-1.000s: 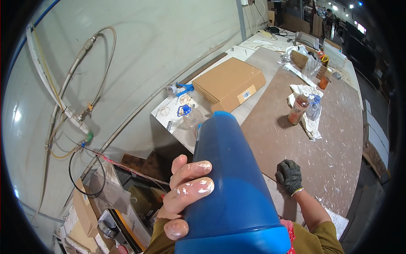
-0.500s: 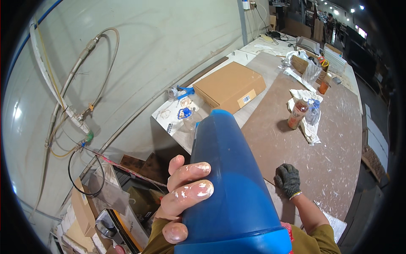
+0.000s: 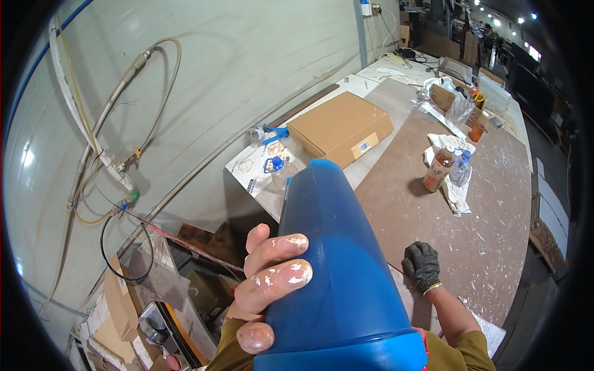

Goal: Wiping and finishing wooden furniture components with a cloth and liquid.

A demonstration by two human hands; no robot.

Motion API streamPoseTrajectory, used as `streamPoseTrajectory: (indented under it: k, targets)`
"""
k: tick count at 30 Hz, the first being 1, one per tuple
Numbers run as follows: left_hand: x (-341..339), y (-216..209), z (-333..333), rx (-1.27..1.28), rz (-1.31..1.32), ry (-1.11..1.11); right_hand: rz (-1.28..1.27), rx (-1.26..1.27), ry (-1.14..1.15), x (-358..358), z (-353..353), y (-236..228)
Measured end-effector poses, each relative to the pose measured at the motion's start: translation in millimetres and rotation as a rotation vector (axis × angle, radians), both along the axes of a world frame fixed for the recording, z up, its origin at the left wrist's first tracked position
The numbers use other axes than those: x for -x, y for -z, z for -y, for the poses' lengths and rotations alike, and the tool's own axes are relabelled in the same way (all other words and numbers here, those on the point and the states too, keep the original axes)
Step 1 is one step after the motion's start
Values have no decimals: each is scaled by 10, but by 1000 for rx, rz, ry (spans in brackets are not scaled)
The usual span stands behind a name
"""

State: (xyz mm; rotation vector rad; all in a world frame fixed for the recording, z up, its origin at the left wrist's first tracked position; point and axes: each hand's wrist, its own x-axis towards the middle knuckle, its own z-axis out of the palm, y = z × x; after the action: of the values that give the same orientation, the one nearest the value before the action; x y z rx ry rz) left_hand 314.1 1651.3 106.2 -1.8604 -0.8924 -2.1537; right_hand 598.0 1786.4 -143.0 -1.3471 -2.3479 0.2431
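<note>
Close in front of me, my left hand (image 3: 269, 281), bare and flecked with white, wraps its fingers around a large blue plastic bottle (image 3: 340, 266). The bottle is tilted, its wide light-blue end toward me and its narrower end pointing away over the table. My thumb side and palm are partly hidden behind it. In a dark grey knit glove, my right hand (image 3: 422, 266) rests as a loose fist at the near edge of the brown board (image 3: 470, 247). Nothing shows in its fingers. Farther off, a drink bottle with reddish contents (image 3: 438, 169) stands beside a white cloth (image 3: 455, 196).
A closed cardboard box (image 3: 340, 123) lies on the table by the wall, with a clear blue-capped bottle (image 3: 275, 166) near it. Hoses (image 3: 117, 93) hang at left. Below them are piled cartons (image 3: 124, 309). Plastic bags (image 3: 458, 111) and an orange-filled jar (image 3: 476, 132) sit far right.
The view has shifted slightly, so the table and wall sit a little lower and to the right. Both hands and the blue bottle keep nearly the same pose.
</note>
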Motion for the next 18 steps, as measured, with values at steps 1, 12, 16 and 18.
streamPoseTrajectory:
  k: [1, 12, 16, 18]
  targets:
    - [7, 2, 21, -1, -1, -3, 5, -6, 4, -3, -7, 17]
    - [-72, -67, -77, -25, -14, -40, -15, -20, -14, 19, -13, -4]
    - [-44, -63, -24, -32, -23, -54, -14, 10, -9, 36, 18, -94]
    - [-68, -59, -29, -33, -25, -60, -11, -24, -2, 34, 12, -45]
